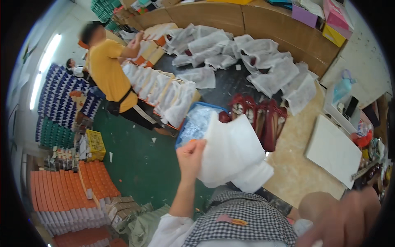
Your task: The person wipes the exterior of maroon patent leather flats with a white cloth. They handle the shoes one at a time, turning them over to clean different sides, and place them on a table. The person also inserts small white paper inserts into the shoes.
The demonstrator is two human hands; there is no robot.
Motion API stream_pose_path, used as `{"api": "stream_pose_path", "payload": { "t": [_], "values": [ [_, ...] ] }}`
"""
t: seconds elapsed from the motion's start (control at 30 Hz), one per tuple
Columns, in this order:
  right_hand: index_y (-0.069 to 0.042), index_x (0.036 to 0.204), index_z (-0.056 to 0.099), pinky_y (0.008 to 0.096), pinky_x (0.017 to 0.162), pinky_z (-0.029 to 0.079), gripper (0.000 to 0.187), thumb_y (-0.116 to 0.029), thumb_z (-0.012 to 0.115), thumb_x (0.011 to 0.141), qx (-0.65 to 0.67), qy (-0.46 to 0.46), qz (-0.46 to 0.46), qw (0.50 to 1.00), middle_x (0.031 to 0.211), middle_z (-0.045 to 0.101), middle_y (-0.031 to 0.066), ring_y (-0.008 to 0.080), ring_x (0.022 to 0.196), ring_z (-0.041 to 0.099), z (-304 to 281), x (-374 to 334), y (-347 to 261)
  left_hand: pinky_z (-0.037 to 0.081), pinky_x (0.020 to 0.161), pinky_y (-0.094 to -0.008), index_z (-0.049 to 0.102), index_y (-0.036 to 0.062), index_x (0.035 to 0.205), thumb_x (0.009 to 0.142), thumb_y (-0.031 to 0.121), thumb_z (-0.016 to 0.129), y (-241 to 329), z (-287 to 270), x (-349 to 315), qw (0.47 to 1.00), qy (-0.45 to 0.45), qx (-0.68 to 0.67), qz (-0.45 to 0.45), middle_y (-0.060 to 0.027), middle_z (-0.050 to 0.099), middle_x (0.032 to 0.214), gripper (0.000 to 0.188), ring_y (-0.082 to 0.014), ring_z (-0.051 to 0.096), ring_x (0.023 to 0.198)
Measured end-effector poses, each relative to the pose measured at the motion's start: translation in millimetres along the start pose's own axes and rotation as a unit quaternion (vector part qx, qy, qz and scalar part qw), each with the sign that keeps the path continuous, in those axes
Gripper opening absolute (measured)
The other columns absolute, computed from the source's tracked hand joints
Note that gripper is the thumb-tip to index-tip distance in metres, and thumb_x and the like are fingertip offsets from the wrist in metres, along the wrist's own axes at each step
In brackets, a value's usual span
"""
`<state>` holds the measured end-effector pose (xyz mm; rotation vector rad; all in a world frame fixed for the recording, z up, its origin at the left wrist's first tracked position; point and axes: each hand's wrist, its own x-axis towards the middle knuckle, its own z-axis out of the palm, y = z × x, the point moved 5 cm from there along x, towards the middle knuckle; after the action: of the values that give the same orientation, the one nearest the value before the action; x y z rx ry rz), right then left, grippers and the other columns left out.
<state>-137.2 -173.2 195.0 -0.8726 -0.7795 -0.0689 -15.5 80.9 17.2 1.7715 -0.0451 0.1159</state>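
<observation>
My left hand (191, 152) pinches the upper left edge of a soft white sheet (230, 152), perhaps a flat bag; it hangs in front of my checked apron. My right hand (349, 220), at the lower right, is smeared by motion, so its fingers and anything in them do not show clearly. Beyond the sheet, dark red shoes (271, 123) lie on the table, partly hidden by it. Just past my left hand is a blue basket (180, 138) holding crumpled clear plastic.
White wrapped bundles (271, 76) spread along the table's far side. A person in a yellow shirt (109, 68) stands left beside a row of boxes with white wrapping (154, 86). A white board (333, 150) lies right, near a white tray (341, 107). Orange boxes (61, 189) are stacked lower left.
</observation>
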Motion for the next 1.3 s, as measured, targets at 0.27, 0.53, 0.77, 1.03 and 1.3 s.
{"api": "stream_pose_path", "payload": {
  "t": [0.27,0.53,0.77,1.03,1.3],
  "values": [
    [0.002,0.101,0.058,0.0347,0.087,0.045,0.026,-0.022,0.051,0.094,-0.034,-0.046,-0.049,0.997,0.095,0.062,0.0102,0.0179,0.08,0.058,16.3,-0.4,-26.6,0.03,0.051,-0.0196,0.069,-0.0055,0.09,0.085,0.007,0.067,-7.7,2.9,-1.5,0.999,-0.013,-0.026,-0.016,0.0054,0.053,0.065,0.013,-0.0015,0.04,0.059],
    [0.001,0.099,0.06,0.0329,0.082,0.045,0.025,-0.022,0.053,0.092,-0.059,-0.057,-0.093,0.992,0.092,0.063,0.0105,0.0162,0.078,0.058,30.9,-10.2,-45.7,0.028,0.052,-0.0198,0.068,-0.0056,0.089,0.084,0.006,0.067,-5.7,5.2,-2.3,0.999,-0.012,-0.041,-0.002,0.0056,0.05,0.063,0.012,-0.0017,0.038,0.058],
    [0.001,0.098,0.061,0.0314,0.078,0.045,0.025,-0.022,0.055,0.09,-0.078,-0.055,-0.094,0.991,0.09,0.063,0.0107,0.0147,0.076,0.058,35.4,-15.7,-51.5,0.028,0.052,-0.0203,0.068,-0.0065,0.089,0.085,0.006,0.067,-4.6,10.1,-6.0,0.999,-0.025,-0.044,-0.002,0.0048,0.051,0.065,0.014,-0.0021,0.038,0.059],
    [0.0,0.097,0.062,0.0296,0.073,0.046,0.024,-0.022,0.057,0.089,-0.092,-0.048,-0.083,0.991,0.087,0.064,0.0109,0.013,0.074,0.058,37.0,-19.1,-53.3,0.033,0.054,-0.0192,0.068,-0.0065,0.09,0.085,0.006,0.066,0.0,13.8,-8.8,0.998,-0.044,-0.033,0.01,0.0028,0.057,0.07,0.014,-0.0026,0.043,0.061],
    [0.0,0.096,0.063,0.0278,0.068,0.046,0.023,-0.022,0.059,0.087,-0.131,0.219,0.066,0.965,0.084,0.065,0.0111,0.0113,0.071,0.058,-5.5,-46.9,-12.1,0.034,0.055,-0.0192,0.068,-0.0062,0.087,0.086,0.005,0.063,7.9,29.9,-16.5,0.994,-0.08,-0.069,0.001,0.0028,0.055,0.069,0.012,-0.0027,0.044,0.063]
  ]
}}
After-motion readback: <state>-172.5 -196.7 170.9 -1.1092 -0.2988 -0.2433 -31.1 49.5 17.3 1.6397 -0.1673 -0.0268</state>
